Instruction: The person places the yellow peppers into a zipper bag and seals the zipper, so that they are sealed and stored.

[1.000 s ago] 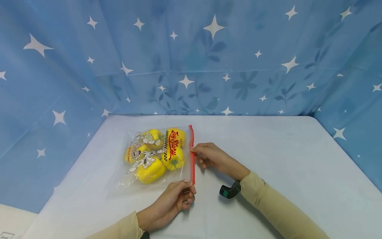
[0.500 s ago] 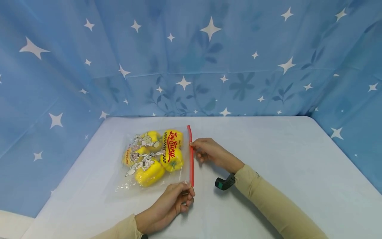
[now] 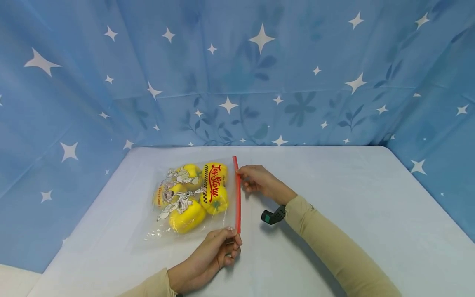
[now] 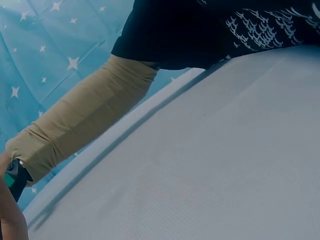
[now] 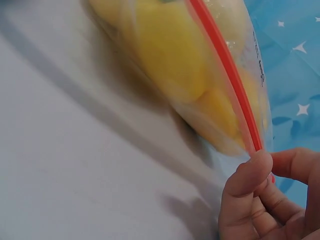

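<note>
A clear zip bag [image 3: 219, 222] with a red zip strip [image 3: 238, 202] and printed cartoon figures lies on the table, its strip side facing right. Inside it are several yellow bell peppers [image 3: 187, 216]. My left hand [image 3: 209, 258] pinches the near end of the strip between thumb and fingers. Higher up the same strip, close to its far end, my right hand [image 3: 261, 181] pinches it; the right wrist view shows thumb and forefinger [image 5: 250, 172] on the red strip. Only a sliver of a hand appears at the left edge of the left wrist view.
A white cloth covers the table [image 3: 334, 206]. Blue star-patterned curtains [image 3: 237, 74] stand behind it and at both sides. A black wrist device [image 3: 273, 215] sits at my right sleeve cuff.
My right hand has slid along the red strip toward its far end. The left hand keeps its pinch at the near end, and the bag lies almost where it was.
</note>
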Demonstrator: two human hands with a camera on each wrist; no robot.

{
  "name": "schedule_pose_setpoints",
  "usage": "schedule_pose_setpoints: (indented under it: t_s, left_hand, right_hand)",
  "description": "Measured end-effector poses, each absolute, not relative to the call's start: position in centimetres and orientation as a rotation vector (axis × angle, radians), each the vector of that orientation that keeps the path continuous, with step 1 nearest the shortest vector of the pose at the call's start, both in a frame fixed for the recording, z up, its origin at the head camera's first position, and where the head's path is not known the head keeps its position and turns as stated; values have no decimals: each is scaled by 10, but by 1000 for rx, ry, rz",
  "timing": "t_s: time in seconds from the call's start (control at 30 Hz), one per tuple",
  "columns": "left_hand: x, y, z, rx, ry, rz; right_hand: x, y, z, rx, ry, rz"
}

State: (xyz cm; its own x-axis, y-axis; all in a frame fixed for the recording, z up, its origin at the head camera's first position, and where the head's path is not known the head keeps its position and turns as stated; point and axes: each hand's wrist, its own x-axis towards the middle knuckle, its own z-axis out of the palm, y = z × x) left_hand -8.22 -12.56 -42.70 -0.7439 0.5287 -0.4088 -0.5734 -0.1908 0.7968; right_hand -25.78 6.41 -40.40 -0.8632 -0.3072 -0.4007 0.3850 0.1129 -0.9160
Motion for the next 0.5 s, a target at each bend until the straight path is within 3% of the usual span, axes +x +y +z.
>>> schedule_pose_setpoints:
  t_s: [0.5]
  left_hand:
    - [-86, -127, -425, -77, 1319, 2016]
  right_hand:
    - [-261, 60, -402, 135, 1825, -1931]
